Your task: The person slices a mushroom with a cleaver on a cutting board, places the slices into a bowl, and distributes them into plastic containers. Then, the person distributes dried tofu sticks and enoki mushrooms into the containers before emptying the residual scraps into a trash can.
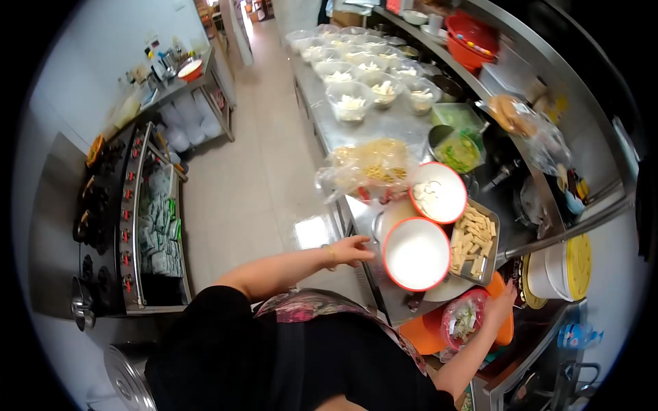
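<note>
My left hand (353, 251) is at the counter's near edge, fingers stretched out and holding nothing. Just right of it stands a white bowl with a red rim (416, 255), its inside plain white. Behind that bowl, a second red-rimmed bowl (439, 192) holds white pieces. My right hand (500, 305) is over an orange container (505, 329), fingers extended; whether it touches the container is unclear. Beside its wrist, a pink container lined with plastic (466, 320) holds pale shredded food. A metal tray (488, 275) carries many tan strips.
Several clear plastic bowls (351, 101) with pale pieces line the steel counter (329, 133). A bag of yellowish food (377, 161) and a green container (458, 152) lie nearer. A shelf rail (582, 226) curves along the right. A stove (127, 226) stands left across the tiled floor.
</note>
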